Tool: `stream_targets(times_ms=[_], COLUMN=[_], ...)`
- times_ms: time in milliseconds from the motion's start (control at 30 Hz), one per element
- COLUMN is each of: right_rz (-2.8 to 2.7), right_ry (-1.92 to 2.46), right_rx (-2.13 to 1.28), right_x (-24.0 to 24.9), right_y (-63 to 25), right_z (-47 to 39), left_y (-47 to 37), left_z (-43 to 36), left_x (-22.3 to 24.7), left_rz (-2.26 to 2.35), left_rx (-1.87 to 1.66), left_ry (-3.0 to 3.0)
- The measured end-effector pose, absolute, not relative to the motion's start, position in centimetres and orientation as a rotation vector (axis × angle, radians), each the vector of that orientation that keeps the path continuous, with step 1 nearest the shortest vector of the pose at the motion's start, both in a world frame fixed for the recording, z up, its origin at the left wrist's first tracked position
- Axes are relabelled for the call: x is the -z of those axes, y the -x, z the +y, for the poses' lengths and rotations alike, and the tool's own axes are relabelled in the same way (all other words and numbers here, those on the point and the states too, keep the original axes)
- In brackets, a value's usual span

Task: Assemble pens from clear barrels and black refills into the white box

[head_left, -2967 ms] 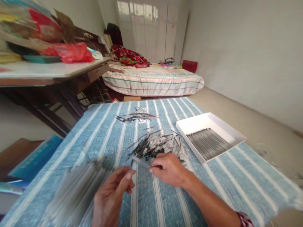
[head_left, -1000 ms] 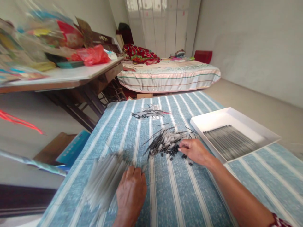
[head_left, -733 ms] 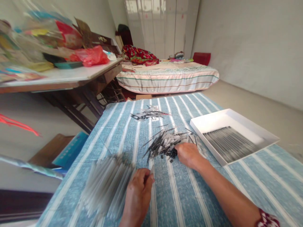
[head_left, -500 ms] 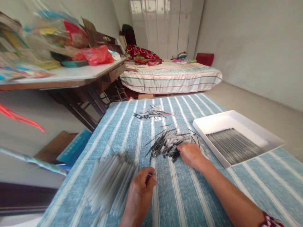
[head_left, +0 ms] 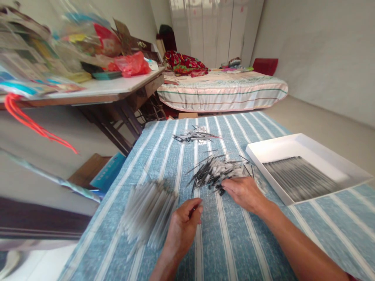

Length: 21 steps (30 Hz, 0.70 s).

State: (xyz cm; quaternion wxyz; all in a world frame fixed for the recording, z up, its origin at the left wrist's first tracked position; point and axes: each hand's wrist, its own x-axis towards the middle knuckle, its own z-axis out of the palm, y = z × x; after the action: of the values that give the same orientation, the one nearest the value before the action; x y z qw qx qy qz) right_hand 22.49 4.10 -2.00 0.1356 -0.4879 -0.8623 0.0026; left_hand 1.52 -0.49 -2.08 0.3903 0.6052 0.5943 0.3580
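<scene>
Loose pile of small black and clear parts (head_left: 215,168) around the middle of the table (head_left: 240,253); likely light, stiff, slippery, best pinched singly by the shaft. Right hand (head_left: 244,191) at its near side, fingertips bunched; catch hidden, cannot tell. Left hand (head_left: 184,222) curled, thumb by forefinger; grip unclear. Blurred grey tubes (head_left: 150,214) lie toward the left edge, probably light, bendy. White box (head_left: 275,148), right edge: dark rods (head_left: 299,177) ranked within.

Bare striped cloth (head_left: 215,230) runs between left hand (head_left: 187,216) and right hand (head_left: 244,193), a free lane. Obstructions: grey tubes (head_left: 149,214) just left of the left hand; loose pile (head_left: 215,169) directly ahead of the right; raised-walled white box (head_left: 293,147) farther right.
</scene>
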Motion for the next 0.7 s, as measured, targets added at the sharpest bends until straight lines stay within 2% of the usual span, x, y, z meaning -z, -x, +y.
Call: stream_targets(times_ms=[700], right_rz=[-2.525], right_ry=[1.079], right_rx=[0.195], right_x=[2.2], right_y=[-20.2], right_z=[2.6], left_y=[-2.1], left_z=[-0.8], left_x=[1.5], left_rz=[1.454], left_rx=[-0.844], left_ry=[-1.409])
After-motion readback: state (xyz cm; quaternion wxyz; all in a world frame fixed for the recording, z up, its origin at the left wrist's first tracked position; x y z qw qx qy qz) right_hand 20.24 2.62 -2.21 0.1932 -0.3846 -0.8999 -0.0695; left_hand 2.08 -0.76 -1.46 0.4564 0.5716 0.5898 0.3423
